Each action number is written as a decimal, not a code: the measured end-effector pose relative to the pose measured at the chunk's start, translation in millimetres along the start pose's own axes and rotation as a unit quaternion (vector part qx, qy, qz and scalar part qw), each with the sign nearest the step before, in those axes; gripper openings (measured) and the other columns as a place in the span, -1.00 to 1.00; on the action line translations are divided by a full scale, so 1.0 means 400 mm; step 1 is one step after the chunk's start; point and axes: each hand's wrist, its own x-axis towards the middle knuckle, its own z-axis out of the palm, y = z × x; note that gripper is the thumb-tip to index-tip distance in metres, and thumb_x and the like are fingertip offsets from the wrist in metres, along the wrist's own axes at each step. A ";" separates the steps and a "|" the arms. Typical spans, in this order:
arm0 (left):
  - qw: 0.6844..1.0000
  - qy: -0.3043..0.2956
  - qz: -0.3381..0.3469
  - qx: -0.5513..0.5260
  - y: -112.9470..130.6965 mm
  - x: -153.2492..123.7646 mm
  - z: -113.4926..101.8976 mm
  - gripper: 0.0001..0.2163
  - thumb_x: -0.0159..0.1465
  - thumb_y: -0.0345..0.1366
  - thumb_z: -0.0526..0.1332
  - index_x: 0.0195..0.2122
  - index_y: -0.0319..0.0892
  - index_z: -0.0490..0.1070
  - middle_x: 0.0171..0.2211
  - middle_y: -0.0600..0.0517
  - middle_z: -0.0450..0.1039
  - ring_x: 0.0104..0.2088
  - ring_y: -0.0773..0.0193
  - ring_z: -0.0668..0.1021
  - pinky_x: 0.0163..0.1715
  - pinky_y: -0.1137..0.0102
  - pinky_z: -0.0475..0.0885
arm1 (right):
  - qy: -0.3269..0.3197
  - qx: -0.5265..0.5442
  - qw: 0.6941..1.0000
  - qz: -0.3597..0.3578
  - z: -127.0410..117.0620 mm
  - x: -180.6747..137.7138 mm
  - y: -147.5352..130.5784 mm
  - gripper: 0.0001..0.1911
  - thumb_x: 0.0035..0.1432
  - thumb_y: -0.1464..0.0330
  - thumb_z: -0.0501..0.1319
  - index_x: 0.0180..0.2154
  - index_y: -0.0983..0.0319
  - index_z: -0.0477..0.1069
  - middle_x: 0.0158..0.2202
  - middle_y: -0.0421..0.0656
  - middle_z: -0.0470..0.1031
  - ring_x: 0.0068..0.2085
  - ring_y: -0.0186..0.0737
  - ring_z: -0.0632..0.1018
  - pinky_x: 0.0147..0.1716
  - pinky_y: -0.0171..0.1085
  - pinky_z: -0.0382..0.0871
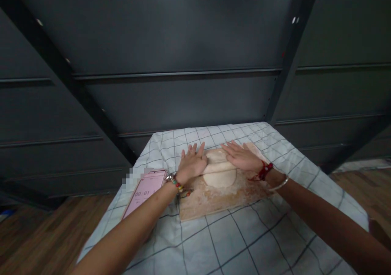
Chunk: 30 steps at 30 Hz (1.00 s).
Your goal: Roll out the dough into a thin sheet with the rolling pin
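A flattened piece of pale dough (220, 179) lies on a floury wooden board (201, 207). Across it runs a light rolling pin (218, 167), and the dough shows on both its near and far sides. My left hand (192, 163) rests on the pin's left end, fingers stretched forward and spread. On the right end lies my right hand (242, 157), palm down, its fingers extended and pointing inward. Both hands press from above without wrapping round the pin, and they cover its ends.
A pink-screened phone (148, 187) showing a timer lies left of the board, close to my left forearm. A white checked cloth (220, 234) covers the table. Dark grey panels (183, 100) stand behind it, and wooden floor (39, 234) shows at the sides.
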 end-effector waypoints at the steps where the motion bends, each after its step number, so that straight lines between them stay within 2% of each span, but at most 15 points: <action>1: 1.000 -0.001 -0.009 -0.002 0.001 -0.001 -0.002 -0.43 0.36 -0.13 -0.26 0.39 -0.14 -0.21 0.38 -0.09 -0.19 0.36 0.03 -0.10 0.26 -0.01 -0.12 | -0.003 -0.002 1.000 0.005 -0.001 -0.004 -0.004 -0.32 0.23 0.06 -0.08 0.33 0.05 -0.04 0.35 -0.22 0.05 0.35 0.00 0.01 0.28 0.12 -0.16; 4: 0.999 -0.001 -0.039 -0.005 0.005 -0.005 -0.005 -0.42 0.36 -0.16 -0.27 0.39 -0.19 -0.21 0.38 -0.12 -0.20 0.35 0.05 -0.10 0.26 0.03 -0.08 | -0.019 -0.023 0.999 0.036 -0.007 -0.016 -0.017 -0.33 0.24 0.11 -0.09 0.35 0.07 -0.06 0.36 -0.20 0.01 0.36 -0.04 -0.02 0.29 0.09 -0.19; 7: 1.000 0.014 -0.006 0.009 0.005 -0.010 -0.002 -0.42 0.36 -0.15 -0.25 0.39 -0.16 -0.20 0.37 -0.11 -0.15 0.35 0.04 -0.07 0.26 -0.01 -0.11 | -0.031 -0.054 0.997 0.034 -0.012 -0.009 -0.033 -0.37 0.27 0.19 -0.16 0.35 0.11 -0.06 0.37 -0.20 -0.04 0.37 -0.05 -0.08 0.28 0.15 -0.25; 12: 0.999 0.040 -0.019 0.009 -0.007 -0.012 0.016 -0.44 0.36 -0.19 -0.28 0.39 -0.18 -0.17 0.37 -0.08 -0.13 0.35 0.07 -0.06 0.26 0.05 -0.06 | -0.020 -0.050 0.997 0.054 -0.009 0.005 -0.036 -0.35 0.27 0.18 -0.15 0.34 0.20 -0.05 0.37 -0.10 -0.04 0.36 0.06 -0.05 0.25 0.24 -0.19; 15: 0.998 0.062 0.005 0.020 -0.009 -0.012 0.018 -0.43 0.35 -0.12 -0.22 0.39 -0.11 -0.16 0.36 -0.04 -0.09 0.35 0.00 -0.05 0.27 0.00 -0.12 | -0.012 -0.060 0.998 0.021 -0.008 -0.003 -0.035 -0.38 0.28 0.20 -0.19 0.34 0.16 -0.06 0.37 -0.14 -0.05 0.37 0.01 -0.07 0.26 0.22 -0.22; 20: 0.999 0.021 -0.038 0.012 0.004 -0.016 0.000 -0.43 0.35 -0.10 -0.22 0.38 -0.10 -0.12 0.35 -0.07 -0.04 0.33 -0.06 0.02 0.23 -0.03 -0.02 | -0.018 -0.055 0.997 0.050 -0.015 -0.008 -0.049 -0.35 0.26 0.20 -0.14 0.34 0.22 -0.05 0.36 -0.08 -0.03 0.35 0.04 -0.01 0.27 0.18 -0.18; 24: 0.998 0.046 -0.012 0.027 0.012 -0.026 -0.002 -0.43 0.35 -0.13 -0.23 0.38 -0.14 -0.12 0.37 -0.10 -0.11 0.35 -0.04 -0.06 0.26 -0.04 -0.13 | -0.014 -0.044 0.999 0.015 -0.013 -0.026 -0.040 -0.39 0.27 0.23 -0.17 0.34 0.15 -0.02 0.37 -0.18 -0.02 0.36 -0.01 -0.04 0.28 0.14 -0.23; 28: 0.999 0.019 -0.042 0.013 0.013 -0.032 0.002 -0.44 0.36 -0.17 -0.25 0.37 -0.20 -0.10 0.35 -0.14 -0.04 0.34 -0.04 0.02 0.24 -0.03 -0.04 | -0.035 -0.038 0.999 0.002 -0.012 -0.058 -0.013 -0.33 0.24 0.11 -0.10 0.32 0.17 0.02 0.35 -0.20 0.02 0.36 -0.03 -0.04 0.30 0.06 -0.24; 30: 0.999 0.030 -0.029 0.017 0.013 -0.037 0.002 -0.44 0.36 -0.17 -0.24 0.37 -0.18 -0.08 0.34 -0.12 -0.03 0.33 -0.05 0.02 0.25 -0.02 -0.06 | -0.023 -0.038 0.999 -0.009 -0.010 -0.066 -0.010 -0.34 0.23 0.08 -0.08 0.31 0.13 0.04 0.35 -0.23 0.03 0.36 -0.04 -0.06 0.30 0.05 -0.26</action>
